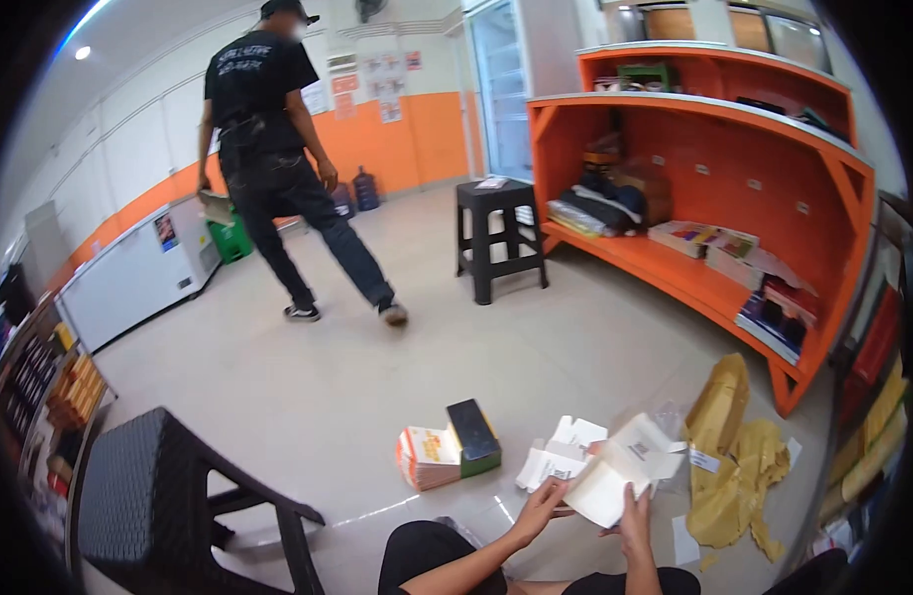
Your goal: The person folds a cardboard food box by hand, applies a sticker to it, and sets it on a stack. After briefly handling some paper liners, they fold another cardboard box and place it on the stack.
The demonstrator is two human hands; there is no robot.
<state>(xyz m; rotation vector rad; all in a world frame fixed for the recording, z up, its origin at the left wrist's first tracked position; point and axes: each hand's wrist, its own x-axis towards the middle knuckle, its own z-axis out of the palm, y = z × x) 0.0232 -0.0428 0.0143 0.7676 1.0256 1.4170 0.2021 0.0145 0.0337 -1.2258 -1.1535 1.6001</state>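
Note:
Between my two hands is a white carton [605, 488], unfolded, with a small printed code on one panel. My left hand [542, 510] grips its left edge with the fingers closed. On the right edge, my right hand [632, 522] pinches the card. More flat white cartons [561, 455] lie on the floor just beyond my left hand. Farther left stands a stack of folded printed cartons [429, 457], touching a black and green box [474, 436].
Torn brown wrapping paper [739, 476] lies to the right. A black stool [144, 496] stands near left, another stool [494, 213] farther off. An orange shelf unit [665, 263] holds papers and boxes. A person in black [263, 149] walks near a white chest freezer [129, 283].

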